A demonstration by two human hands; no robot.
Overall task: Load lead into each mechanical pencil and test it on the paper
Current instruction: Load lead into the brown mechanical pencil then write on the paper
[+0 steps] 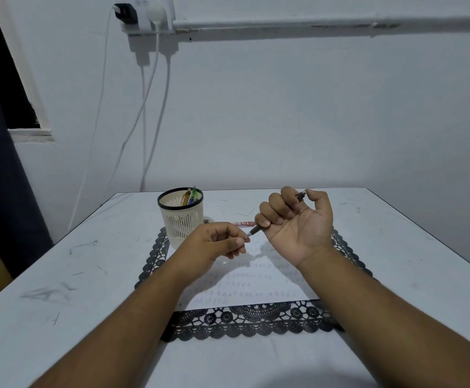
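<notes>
White wall backs a white table (pixel 60 275) whose top carries grey scuffs and a few loose thin dark strokes near its far edge. Cables (pixel 155 107) hang from a wall socket block (pixel 144 15) above the far left corner. At mid-table lies a black lace-edged mat (pixel 250 320), with a sheet of paper (pixel 250 287) on it bearing rows of faint pencil marks. A cream slatted pen holder (pixel 181 217) stands at the mat's far left corner, holding several pens. The right hand (pixel 295 222), palm up, grips a dark mechanical pencil (pixel 256 229) in curled fingers, above the paper's far edge, tip pointing left and down. The left hand (pixel 214 242) pinches at that tip with thumb and forefinger; whether a lead is held cannot be determined. A red lead tube (pixel 242 224) lies just behind the hands.
</notes>
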